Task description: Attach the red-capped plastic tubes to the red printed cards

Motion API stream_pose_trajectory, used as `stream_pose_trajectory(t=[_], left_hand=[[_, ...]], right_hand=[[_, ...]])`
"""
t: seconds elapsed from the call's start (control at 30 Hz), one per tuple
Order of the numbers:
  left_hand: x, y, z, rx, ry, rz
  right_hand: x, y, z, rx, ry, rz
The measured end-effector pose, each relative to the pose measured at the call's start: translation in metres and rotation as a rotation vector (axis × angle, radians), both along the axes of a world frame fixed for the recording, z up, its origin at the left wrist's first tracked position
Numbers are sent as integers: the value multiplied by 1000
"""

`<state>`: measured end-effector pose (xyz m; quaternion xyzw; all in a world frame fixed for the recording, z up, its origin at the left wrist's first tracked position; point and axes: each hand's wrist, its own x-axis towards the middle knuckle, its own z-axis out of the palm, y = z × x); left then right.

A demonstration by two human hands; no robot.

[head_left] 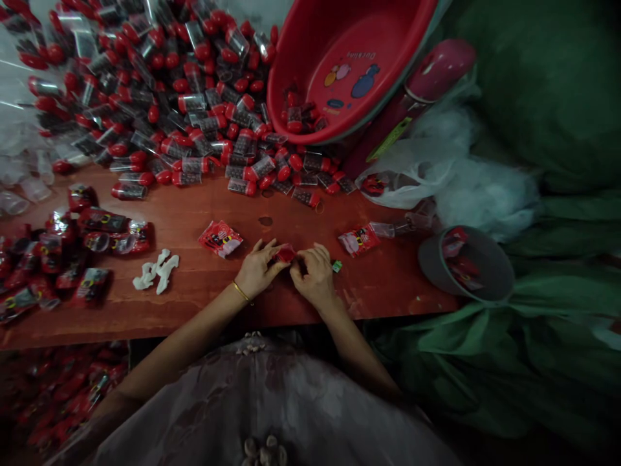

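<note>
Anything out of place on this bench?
Two minor oddities: crumpled white scraps lie loose on the table, unlike the red packets nearby, and a small green piece sits alone beside the right hand. No obvious damage.

Bare counter we can cross right of our right hand at centre, grey bin blocking farther right, heaped red-capped tubes barring upper left, red basin closing upper centre

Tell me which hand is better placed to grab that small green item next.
Probably the right hand: the green item lies just beside it; the left hand is farther, holding a red piece.
</note>
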<state>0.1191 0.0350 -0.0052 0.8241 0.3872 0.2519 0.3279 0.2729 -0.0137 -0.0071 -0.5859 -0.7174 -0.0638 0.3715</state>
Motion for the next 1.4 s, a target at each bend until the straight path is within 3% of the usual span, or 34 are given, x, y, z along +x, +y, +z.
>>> stream_pose_trajectory(t=[0.2,0.33,0.5,0.8,1.03,1.17,1.27,1.4], left_hand=[[1,3,2,-39,95,-40],[2,1,0,-30,114,-27],[3,-2,-2,17,154,-2],[2,-1,7,-10,239,-8],[-3,-6,12,-34,187,-16],[-37,-13,35,-157,-75,107],[-87,-7,58,-285,-323,382],[-178,21,84,-436,-586,835]], right_hand=[[3,4,-16,-126,12,33],[5,2,-5,-248,89,11],[5,-3,11,-259,185,150],[13,10,-4,-240,175,180],[12,5,0,-295,249,207],[18,22,19,-289,344,250],[14,60,37,-186,215,227],[-17,138,57,-97,-78,168]])
